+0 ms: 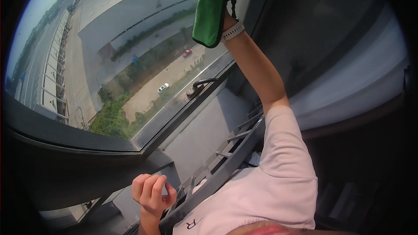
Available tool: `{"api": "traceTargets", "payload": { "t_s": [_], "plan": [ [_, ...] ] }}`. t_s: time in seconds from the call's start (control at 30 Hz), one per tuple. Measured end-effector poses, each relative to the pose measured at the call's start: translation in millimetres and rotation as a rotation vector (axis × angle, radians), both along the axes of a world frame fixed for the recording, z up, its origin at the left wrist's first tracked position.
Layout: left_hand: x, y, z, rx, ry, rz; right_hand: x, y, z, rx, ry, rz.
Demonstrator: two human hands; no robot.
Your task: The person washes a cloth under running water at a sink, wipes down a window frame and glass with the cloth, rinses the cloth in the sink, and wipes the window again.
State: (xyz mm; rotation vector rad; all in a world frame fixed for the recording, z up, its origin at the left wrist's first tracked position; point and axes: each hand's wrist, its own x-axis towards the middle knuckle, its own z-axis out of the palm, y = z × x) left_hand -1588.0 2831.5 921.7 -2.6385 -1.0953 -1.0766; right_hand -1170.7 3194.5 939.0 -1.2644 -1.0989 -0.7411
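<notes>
Head view: green microfibre cloth (pixel 210 19) before window (pixel 143 61).
Right hand (pixel 228 16) behind it, grip hidden; left hand (pixel 151 191) apart, empty, loosely curled.

Window pane: the big window pane (pixel 148 124) filled the upper left, with the window frame (pixel 78 135) running along below it
Handle: the window handle (pixel 194 89) sat along the frame's lower right stretch
Up top: right hand (pixel 229 13) mostly behind the cleaning cloth (pixel 209 15), wristwatch (pixel 234 31) just below
Down low: left hand (pixel 152 191) was under the frame, left of the metal railing (pixel 244 148)
Railing: cut diagonally between window and T-shirt (pixel 265 196)
Outside: warehouse (pixel 143 13) past the glass, road (pixel 32 78) left of it, two cars (pixel 163 88) on the near side, bushes (pixel 113 115) left of those
</notes>
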Motion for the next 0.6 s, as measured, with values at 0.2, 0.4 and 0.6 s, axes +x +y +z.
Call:
{"api": "traceTargets", "payload": {
  "t_s": [0.2, 0.4, 0.6],
  "plan": [
    [67.5, 97.1, 52.5, 0.312, 0.220, 0.093, 136.2, 87.3, 130.3, -0.099, 0.178, -0.275],
    [111.1, 139.3, 81.7, 0.362, 0.198, -0.032, 48.7, 59.8, 55.4, 0.377, 0.817, 0.832],
    [95.9, 104.6, 134.6, 0.588, 0.397, 0.094, 71.1, 39.0, 71.2, 0.067, -0.176, 0.069]
  ]
}}
